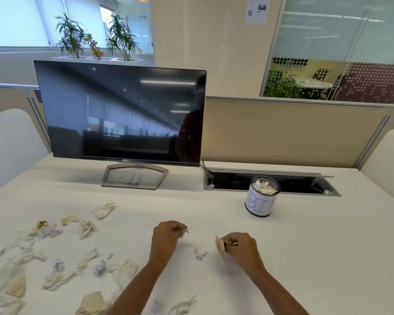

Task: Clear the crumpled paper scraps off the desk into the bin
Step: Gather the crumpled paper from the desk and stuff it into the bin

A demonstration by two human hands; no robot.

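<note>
Cream and pale lilac paper scraps (55, 258) dot the white desk (328, 246); black mesh bin (261, 196) wears a white label with blue lettering.

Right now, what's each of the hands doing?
Left hand: closed on a small paper scrap.
Right hand: closed on a beige paper scrap.

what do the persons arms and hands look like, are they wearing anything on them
Both forearms are bare up to the bottom edge of the frame, with no sleeves in view. No glove, watch or bracelet shows on the left hand or the right hand. No ring is plainly visible. Small pinkish glints near the fingertips are too blurred to identify.
</note>
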